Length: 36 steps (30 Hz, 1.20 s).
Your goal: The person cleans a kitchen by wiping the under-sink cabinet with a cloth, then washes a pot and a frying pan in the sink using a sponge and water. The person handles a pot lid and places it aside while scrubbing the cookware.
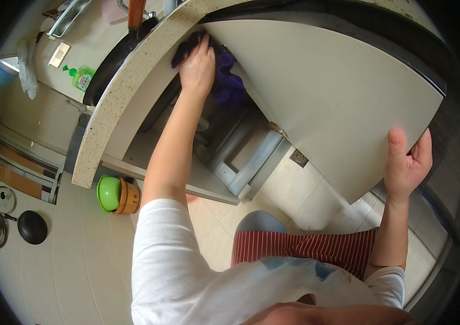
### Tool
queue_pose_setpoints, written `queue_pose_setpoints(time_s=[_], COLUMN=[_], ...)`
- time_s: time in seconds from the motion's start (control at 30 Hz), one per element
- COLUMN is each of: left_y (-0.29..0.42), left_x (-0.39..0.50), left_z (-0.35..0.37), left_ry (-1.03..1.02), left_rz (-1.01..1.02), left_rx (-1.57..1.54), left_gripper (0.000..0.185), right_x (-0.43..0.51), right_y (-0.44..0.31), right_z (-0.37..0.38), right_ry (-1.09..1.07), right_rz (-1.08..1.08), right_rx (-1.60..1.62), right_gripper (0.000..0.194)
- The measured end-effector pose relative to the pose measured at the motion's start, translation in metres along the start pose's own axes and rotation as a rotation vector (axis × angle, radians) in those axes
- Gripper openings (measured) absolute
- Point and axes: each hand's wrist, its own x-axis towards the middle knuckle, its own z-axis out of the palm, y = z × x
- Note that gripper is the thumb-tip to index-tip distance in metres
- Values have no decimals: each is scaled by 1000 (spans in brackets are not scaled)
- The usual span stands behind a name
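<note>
My left hand presses a dark purple cloth against the upper rail of a cabinet frame, just under the speckled stone countertop. Part of the cloth hangs down into the cabinet opening. With my right hand I grip the outer edge of the pale cabinet door, thumb on the near face; the other fingers are partly hidden behind it. The door stands swung out to the right. Inside the dark cabinet the contents are hard to make out. A metal hinge shows at the door's inner side.
A wok and a green pump bottle stand on the counter. Beside the cabinet are a green basin and a wooden bucket. A floor drain lies in the tiles below the door. Pans and lids hang at left.
</note>
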Motion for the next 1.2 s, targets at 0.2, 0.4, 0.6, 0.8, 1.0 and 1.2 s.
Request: queue_pose_setpoints(time_s=[0.2,0.4,0.6,0.8,1.0,1.2], left_y=[-12,-20,-10,-19,-48,-94], left_x=[0,-11,21,-10,-76,-157], left_z=[7,-3,-14,-36,-90,-137], left_ry=[-126,-52,-188,-15,-75,-58], left_rz=[166,168,190,37,-98,-262], left_rx=[200,129,275,126,229,352], left_gripper=[22,27,36,49,64,67], right_x=[4,2,5,3,1,0], right_y=[-1,2,2,4,4,3], right_z=[2,1,0,0,-4,-2], right_ry=[3,7,-19,-10,1,15], right_rz=[-10,-6,-48,-40,7,10], right_rx=[6,-50,-58,-72,-57,-30], right_gripper=[43,42,41,42,41,39])
